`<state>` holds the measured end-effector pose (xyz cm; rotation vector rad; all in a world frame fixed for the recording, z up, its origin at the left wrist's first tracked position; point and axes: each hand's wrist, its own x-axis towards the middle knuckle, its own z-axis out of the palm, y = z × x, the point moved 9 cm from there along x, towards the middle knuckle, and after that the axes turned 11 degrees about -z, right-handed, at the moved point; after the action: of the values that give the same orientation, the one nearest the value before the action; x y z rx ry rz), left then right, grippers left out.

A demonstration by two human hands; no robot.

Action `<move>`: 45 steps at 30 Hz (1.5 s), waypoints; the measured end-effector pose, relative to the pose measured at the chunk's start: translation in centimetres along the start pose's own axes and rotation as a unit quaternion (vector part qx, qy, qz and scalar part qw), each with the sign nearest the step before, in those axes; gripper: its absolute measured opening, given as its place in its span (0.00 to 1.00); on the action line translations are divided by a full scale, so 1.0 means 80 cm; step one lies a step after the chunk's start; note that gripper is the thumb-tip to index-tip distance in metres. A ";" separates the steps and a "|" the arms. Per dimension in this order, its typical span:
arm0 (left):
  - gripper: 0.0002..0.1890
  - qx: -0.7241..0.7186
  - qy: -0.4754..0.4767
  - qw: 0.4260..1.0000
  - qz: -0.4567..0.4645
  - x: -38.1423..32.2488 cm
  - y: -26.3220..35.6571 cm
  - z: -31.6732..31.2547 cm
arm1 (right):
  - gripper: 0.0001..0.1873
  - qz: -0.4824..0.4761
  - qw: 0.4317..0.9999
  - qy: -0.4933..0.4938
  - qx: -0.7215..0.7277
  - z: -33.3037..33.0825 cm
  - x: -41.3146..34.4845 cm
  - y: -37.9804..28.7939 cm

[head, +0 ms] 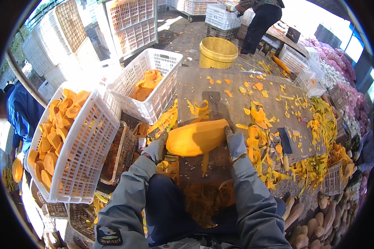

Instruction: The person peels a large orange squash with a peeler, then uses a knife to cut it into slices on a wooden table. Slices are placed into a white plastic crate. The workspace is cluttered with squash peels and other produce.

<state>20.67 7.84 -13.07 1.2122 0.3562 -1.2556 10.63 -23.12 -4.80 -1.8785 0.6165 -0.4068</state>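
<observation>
Between my two gloved hands a large peeled orange squash point(196, 137) lies crosswise above the near part of a wooden board point(218, 90). My left hand point(157, 147) grips its left end; my right hand point(236, 143) holds the right end. Long curls of orange and yellow peel point(257, 137) litter the board, thickest on its right side. A cleaver point(285, 141) with a dark blade and wooden handle rests there, to the right of my right hand. Pale seeds and a strip of peel show on the wood below the squash.
White plastic crates with cut squash pieces stand at left, one tilted point(78, 152) and one behind it point(162, 96). A yellow bucket point(218, 53) is beyond the board. Unpeeled squashes point(314, 224) lie at lower right. One person point(261, 21) stands at the back, another point(23, 112) at far left.
</observation>
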 end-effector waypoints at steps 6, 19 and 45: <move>0.35 0.071 -0.017 0.997 -0.016 -0.026 -0.006 0.020 | 0.26 -0.012 0.995 0.056 0.085 0.013 0.028 0.015; 0.47 0.293 0.076 0.942 0.144 -0.034 0.060 0.108 | 0.22 -0.068 0.990 -0.072 0.102 0.049 -0.046 -0.021; 0.36 0.029 0.018 0.996 0.082 -0.005 0.014 0.145 | 0.18 0.072 0.963 0.076 0.250 -0.049 -0.149 0.041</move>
<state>17.03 -1.80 -7.68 1.2884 0.2423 -1.1110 -1.87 -20.05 -6.33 -1.3217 0.6761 -0.5571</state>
